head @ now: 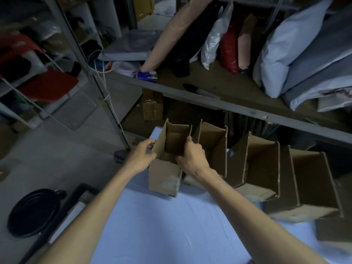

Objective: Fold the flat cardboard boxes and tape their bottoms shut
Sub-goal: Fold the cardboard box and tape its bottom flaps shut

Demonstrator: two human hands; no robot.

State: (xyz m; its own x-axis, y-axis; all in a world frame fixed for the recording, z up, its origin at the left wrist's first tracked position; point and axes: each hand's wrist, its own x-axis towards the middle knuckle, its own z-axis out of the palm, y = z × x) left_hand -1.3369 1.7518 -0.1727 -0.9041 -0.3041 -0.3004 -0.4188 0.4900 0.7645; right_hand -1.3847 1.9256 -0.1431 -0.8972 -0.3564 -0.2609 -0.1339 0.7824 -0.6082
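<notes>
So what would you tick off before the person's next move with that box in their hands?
1. Grip: the left hand grips the left wall of the held box and the right hand grips its right wall: ok.
2. Shape: its walls stand squared up and the top is open: ok.
3. Bottom taped shut: the underside is hidden: cannot tell.
4. Room to set it down: bare blue sheet lies in front of it: ok.
5. Neighbours: the row of open boxes stands to its right, and the nearest looks very close: cannot tell if they touch.
6. Tape at hand: I can make out no roll: cannot tell.
</notes>
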